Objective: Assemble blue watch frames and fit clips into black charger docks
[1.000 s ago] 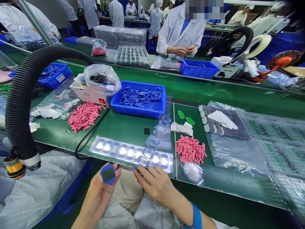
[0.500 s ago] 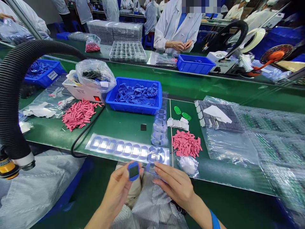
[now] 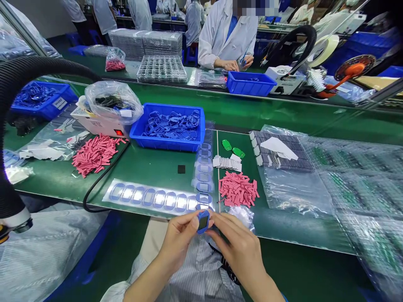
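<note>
Blue-rimmed dark square (image 3: 203, 221) is held up in the head view, pinched by its edges between the left hand (image 3: 180, 244) and right hand (image 3: 236, 244), both closed narrowly on it, just off the clear sheet of blue rings (image 3: 157, 198) on the green workbench (image 3: 151, 167).

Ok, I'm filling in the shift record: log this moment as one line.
left hand: holds blue-framed dark panel | right hand: touching panel's edge | beside: blue tray of blue frames
</note>
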